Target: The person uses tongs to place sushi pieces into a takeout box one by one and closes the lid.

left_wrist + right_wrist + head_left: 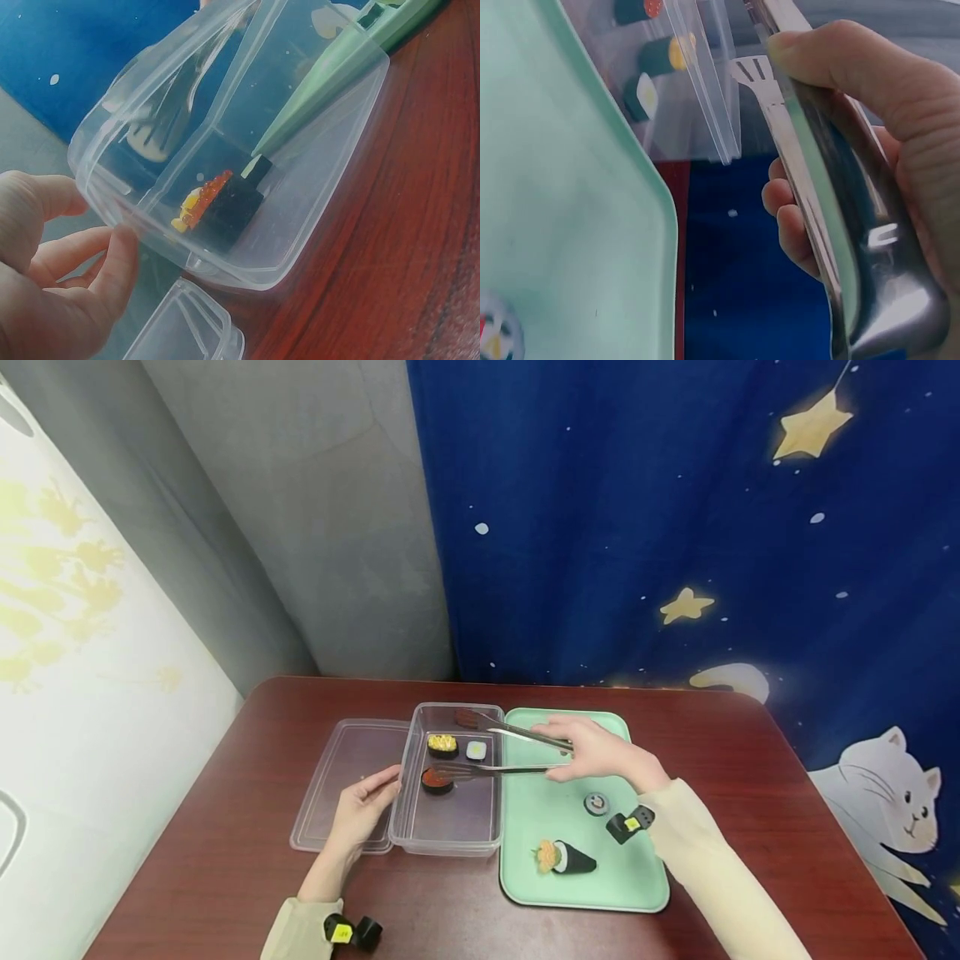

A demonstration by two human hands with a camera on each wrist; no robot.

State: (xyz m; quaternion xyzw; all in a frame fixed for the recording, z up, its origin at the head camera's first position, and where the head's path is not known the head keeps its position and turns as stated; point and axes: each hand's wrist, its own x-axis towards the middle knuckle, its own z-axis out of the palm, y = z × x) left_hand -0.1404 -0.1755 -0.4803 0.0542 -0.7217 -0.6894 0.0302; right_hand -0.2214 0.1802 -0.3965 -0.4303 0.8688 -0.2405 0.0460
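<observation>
My left hand [362,810] holds the left rim of a clear plastic container [444,847], thumb and fingers against its edge. Inside it are a sushi piece with red roe [435,787], one with yellow corn-like topping [442,743] and a small white-topped roll [476,750]. My right hand [596,753] grips metal tongs [528,769] by the arms, thumb on one side and fingers on the other. The tongs' arms stand spread over the container, with nothing between the slotted tips; the near tip overlaps the roe sushi in the head view.
A light green tray [525,827] lies against the container's right side, bearing a cone-shaped hand roll [573,858] and a round patterned roll [596,803]. The container's clear lid [318,814] lies flat at the left. Behind the brown table [712,752] hangs a blue star-patterned curtain [570,568].
</observation>
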